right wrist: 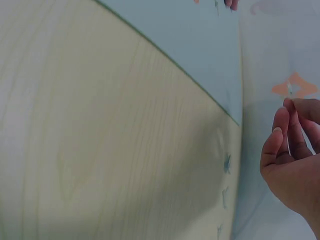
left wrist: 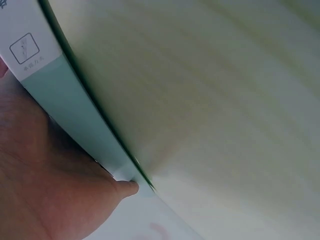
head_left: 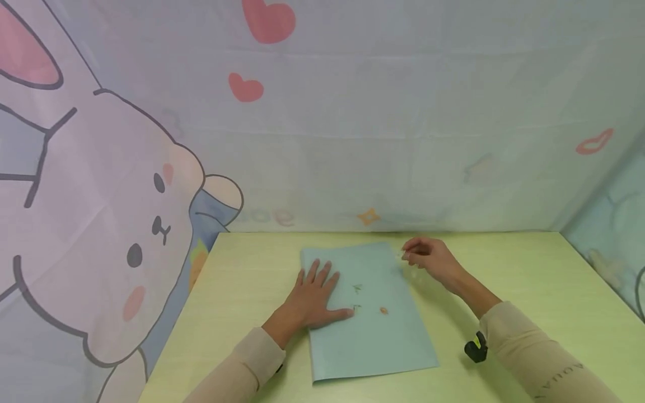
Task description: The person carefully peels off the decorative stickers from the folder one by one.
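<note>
A pale blue-green folder (head_left: 368,347) lies on the table, with small green sprig shapes (head_left: 357,289) and one small orange shape (head_left: 384,310) on its cover. My left hand (head_left: 314,299) rests on the folder's left part, fingers spread and thumb out to the right. In the left wrist view the folder's spine (left wrist: 87,102) carries a white label (left wrist: 30,37) with printed characters. Beyond the folder's far right corner, my right hand (head_left: 430,260) pinches a tiny pale, see-through piece (right wrist: 290,89) between thumb and fingertips. Its exact kind is too small to tell.
Several small dark-marked pieces (right wrist: 227,164) lie on the pale wooden table (head_left: 529,291) near its far edge, right of the folder. Behind stands a cloth backdrop (head_left: 403,112) with a rabbit and hearts. A black strap-like part (head_left: 476,348) shows beneath the right sleeve.
</note>
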{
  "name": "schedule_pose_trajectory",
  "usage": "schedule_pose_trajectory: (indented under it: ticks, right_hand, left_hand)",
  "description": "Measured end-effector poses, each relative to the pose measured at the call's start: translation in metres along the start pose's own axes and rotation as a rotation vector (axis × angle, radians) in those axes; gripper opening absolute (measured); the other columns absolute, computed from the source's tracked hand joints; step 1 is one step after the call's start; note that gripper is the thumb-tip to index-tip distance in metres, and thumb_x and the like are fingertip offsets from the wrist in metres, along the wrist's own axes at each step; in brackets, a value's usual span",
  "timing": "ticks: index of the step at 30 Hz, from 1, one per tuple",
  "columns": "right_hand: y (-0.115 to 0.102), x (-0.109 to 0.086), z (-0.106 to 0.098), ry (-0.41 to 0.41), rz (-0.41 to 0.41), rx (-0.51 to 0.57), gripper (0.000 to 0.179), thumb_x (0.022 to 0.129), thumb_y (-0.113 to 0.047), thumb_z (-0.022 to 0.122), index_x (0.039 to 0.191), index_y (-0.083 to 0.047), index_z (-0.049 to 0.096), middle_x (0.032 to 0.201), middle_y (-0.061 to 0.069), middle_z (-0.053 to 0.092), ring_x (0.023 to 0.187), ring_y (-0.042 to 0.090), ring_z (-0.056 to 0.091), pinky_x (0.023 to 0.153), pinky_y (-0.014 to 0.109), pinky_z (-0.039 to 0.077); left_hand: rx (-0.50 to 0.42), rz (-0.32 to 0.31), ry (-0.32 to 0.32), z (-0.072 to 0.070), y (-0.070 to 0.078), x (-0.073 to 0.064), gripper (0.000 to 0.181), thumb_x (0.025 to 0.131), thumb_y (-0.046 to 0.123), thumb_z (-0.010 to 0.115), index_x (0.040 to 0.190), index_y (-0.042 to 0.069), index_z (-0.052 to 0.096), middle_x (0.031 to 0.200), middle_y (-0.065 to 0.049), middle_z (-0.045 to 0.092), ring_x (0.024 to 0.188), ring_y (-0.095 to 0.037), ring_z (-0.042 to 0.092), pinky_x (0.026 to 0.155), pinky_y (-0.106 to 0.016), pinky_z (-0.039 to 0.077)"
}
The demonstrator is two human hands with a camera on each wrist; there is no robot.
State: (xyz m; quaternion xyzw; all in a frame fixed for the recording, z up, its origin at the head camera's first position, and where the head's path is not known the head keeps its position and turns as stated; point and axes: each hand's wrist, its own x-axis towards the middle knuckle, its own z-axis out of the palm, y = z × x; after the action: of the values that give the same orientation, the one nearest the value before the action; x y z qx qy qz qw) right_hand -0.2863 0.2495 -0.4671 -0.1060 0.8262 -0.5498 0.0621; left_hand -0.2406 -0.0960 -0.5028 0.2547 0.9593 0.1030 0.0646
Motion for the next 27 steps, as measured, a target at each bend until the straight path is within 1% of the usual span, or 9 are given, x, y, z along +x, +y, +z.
schedule_pose_trajectory:
  ticks: [3, 5, 8, 10, 13, 17, 19, 23, 27]
  right_hand:
    - [0.007, -0.001, -0.009, 0.045, 0.022, -0.011, 0.037, 0.106, -0.012, 0.067, 0.137, 0.006, 0.059, 0.117, 0.02, 0.072, 0.106, 0.043, 0.064, 0.089, 0.047, 0.056]
    - [0.011, -0.003, -0.015, 0.071, 0.042, -0.009, 0.04, 0.107, -0.012, 0.064, 0.142, 0.005, 0.057, 0.12, 0.02, 0.072, 0.106, 0.04, 0.066, 0.089, 0.045, 0.056]
    - [0.017, -0.004, -0.024, 0.099, 0.072, -0.007, 0.046, 0.108, -0.012, 0.062, 0.15, 0.005, 0.051, 0.122, 0.017, 0.071, 0.107, 0.035, 0.067, 0.089, 0.044, 0.056]
    - [0.02, -0.005, -0.03, 0.112, 0.081, -0.007, 0.049, 0.108, -0.013, 0.062, 0.152, 0.004, 0.049, 0.123, 0.017, 0.072, 0.107, 0.033, 0.068, 0.088, 0.042, 0.056]
    - [0.026, -0.004, -0.037, 0.138, 0.091, -0.026, 0.047, 0.108, -0.016, 0.063, 0.149, 0.004, 0.052, 0.121, 0.014, 0.072, 0.105, 0.031, 0.07, 0.086, 0.04, 0.056]
    - [0.032, -0.006, -0.046, 0.186, 0.1, -0.039, 0.039, 0.108, -0.019, 0.064, 0.138, 0.005, 0.061, 0.119, 0.013, 0.072, 0.1, 0.025, 0.071, 0.083, 0.037, 0.057]
    - [0.036, -0.007, -0.052, 0.207, 0.103, -0.04, 0.037, 0.107, -0.02, 0.066, 0.134, 0.005, 0.064, 0.117, 0.011, 0.073, 0.098, 0.022, 0.071, 0.082, 0.036, 0.058]
    - [0.044, -0.012, -0.064, 0.248, 0.115, -0.035, 0.039, 0.106, -0.023, 0.068, 0.132, 0.006, 0.065, 0.109, 0.002, 0.075, 0.095, 0.021, 0.07, 0.081, 0.035, 0.058]
    - [0.054, -0.018, -0.075, 0.284, 0.151, -0.044, 0.041, 0.107, -0.027, 0.067, 0.132, 0.006, 0.064, 0.104, -0.007, 0.073, 0.097, 0.02, 0.069, 0.081, 0.034, 0.058]
  left_hand:
    - [-0.004, 0.002, 0.007, 0.0, 0.0, 0.0, 0.098, 0.096, 0.076, 0.056, 0.167, 0.011, 0.034, 0.176, -0.015, 0.018, 0.163, -0.04, 0.006, 0.127, -0.064, 0.012]
    - [0.001, 0.002, 0.005, 0.002, 0.0, 0.001, 0.099, 0.096, 0.077, 0.054, 0.167, 0.012, 0.034, 0.176, -0.015, 0.017, 0.163, -0.04, 0.006, 0.127, -0.064, 0.012]
    - [0.008, 0.003, 0.007, 0.005, 0.0, 0.002, 0.1, 0.096, 0.079, 0.052, 0.168, 0.013, 0.033, 0.176, -0.014, 0.017, 0.163, -0.039, 0.006, 0.127, -0.063, 0.012]
    - [0.01, 0.002, 0.008, 0.006, 0.0, 0.002, 0.1, 0.096, 0.08, 0.051, 0.168, 0.013, 0.033, 0.177, -0.013, 0.017, 0.163, -0.039, 0.005, 0.127, -0.063, 0.012]
    - [0.014, -0.001, 0.009, 0.006, 0.0, 0.002, 0.1, 0.095, 0.08, 0.051, 0.168, 0.014, 0.033, 0.177, -0.013, 0.017, 0.163, -0.038, 0.005, 0.127, -0.063, 0.011]
    - [0.022, -0.003, 0.012, 0.005, 0.0, 0.002, 0.1, 0.095, 0.08, 0.051, 0.168, 0.014, 0.033, 0.177, -0.013, 0.017, 0.163, -0.038, 0.005, 0.127, -0.062, 0.011]
    - [0.023, -0.005, 0.012, 0.005, 0.0, 0.002, 0.1, 0.095, 0.081, 0.051, 0.168, 0.014, 0.033, 0.177, -0.013, 0.017, 0.163, -0.038, 0.005, 0.127, -0.062, 0.011]
    - [0.021, -0.006, 0.01, 0.005, 0.001, 0.002, 0.1, 0.095, 0.08, 0.051, 0.168, 0.014, 0.032, 0.177, -0.012, 0.016, 0.163, -0.038, 0.005, 0.127, -0.062, 0.01]
    - [0.021, -0.004, 0.009, 0.004, 0.002, 0.001, 0.1, 0.096, 0.08, 0.051, 0.168, 0.014, 0.033, 0.177, -0.012, 0.016, 0.163, -0.038, 0.005, 0.127, -0.062, 0.011]
